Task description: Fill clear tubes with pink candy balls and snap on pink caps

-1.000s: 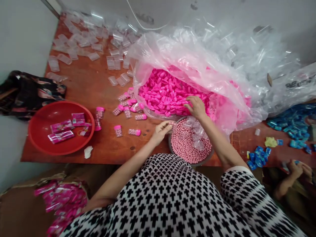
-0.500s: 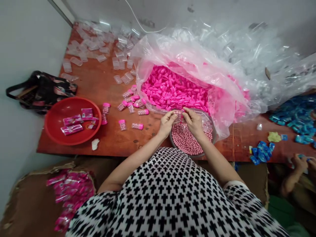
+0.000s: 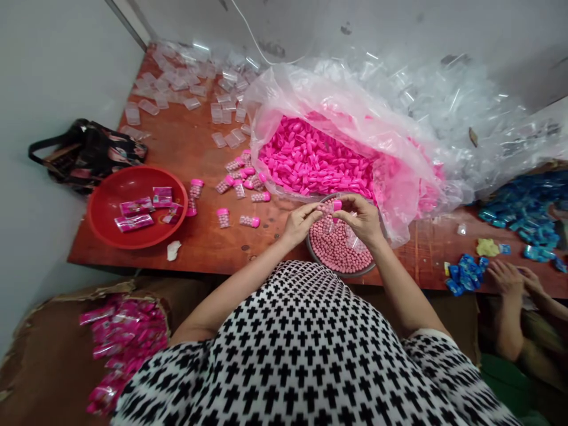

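Left hand (image 3: 300,225), right hand (image 3: 360,220) pinch pill bottle (image 3: 327,212) above pink-pill bowl (image 3: 341,274).

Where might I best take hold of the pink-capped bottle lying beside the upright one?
Best pinch the pink-capped bottle across its body from above: it lies on its side on the table, apart from its neighbours, its body longer than its cap.

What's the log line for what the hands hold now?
left hand: clear plastic bottle of pink beads | right hand: pink plastic cap at bottle mouth | below: round grey bowl of beads

Packing workshop: bagged pink caps (image 3: 315,157)
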{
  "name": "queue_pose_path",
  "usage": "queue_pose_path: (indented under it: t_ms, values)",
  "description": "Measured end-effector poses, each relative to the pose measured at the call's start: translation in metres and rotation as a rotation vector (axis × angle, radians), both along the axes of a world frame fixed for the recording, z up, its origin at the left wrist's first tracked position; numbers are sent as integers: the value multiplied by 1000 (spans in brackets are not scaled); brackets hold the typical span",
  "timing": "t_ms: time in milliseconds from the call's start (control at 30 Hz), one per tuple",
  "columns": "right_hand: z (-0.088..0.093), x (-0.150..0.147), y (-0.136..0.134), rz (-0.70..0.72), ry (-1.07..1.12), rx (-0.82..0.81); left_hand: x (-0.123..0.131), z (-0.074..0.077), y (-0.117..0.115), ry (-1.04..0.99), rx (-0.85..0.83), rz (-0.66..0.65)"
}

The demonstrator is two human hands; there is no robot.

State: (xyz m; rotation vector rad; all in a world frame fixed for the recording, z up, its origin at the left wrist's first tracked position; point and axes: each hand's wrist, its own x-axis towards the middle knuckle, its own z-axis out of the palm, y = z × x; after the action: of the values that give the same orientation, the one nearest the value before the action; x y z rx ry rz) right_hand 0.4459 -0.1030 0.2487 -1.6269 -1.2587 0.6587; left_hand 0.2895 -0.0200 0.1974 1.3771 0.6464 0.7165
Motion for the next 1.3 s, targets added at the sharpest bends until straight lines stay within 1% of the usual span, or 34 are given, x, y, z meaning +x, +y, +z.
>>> queue_pose_path:
  t_ms: [67,167,300,400,500,600,667,767,867,933,1000,1100,1167,1300]
  values:
    - [9,1,3,100,-139,-19,-3,0,1,21,121,-47]
    - [15,3,8,226,-253,-72,-6,0,1,25,203,-74]
    - [16,4,8,326,-361,-123,-8,-2,0,34,208,-57]
    - [16,2,4,365,-446,-119,-9,-3,-1,49,189,-75]
    - [16,-1,1,425,-538,-125,-10,-4,2,64,202,-120]
    - [13,0,2,489,-546,-144,-9,-3,8,91,209,-219]
    - [8,4,5,473,-475,-132,-8,-3,9,105,133,-233]
    - [1,10,8,356,-261,-139,-5,-6,6,66,-101,-123]
    - [-7,14,3,222,126,-180,-2,-10,2,-48,-341,-12]
    - [-13,12,-4,142,412,-187,-2,-10,1,-116,-443,39]
    - [-19,7,-10,86,608,-213,-2,-10,1,-133,-467,52]
    - [-25,-3,-14,20,739,-234,-4,-9,0,-78,-369,19]
    - [-24,-8,-14,-14,811,-208,-5,-9,-1,-53,-310,14]
    - [-16,-12,-18,-19,938,-218,-8,-9,-1,-92,-326,73]
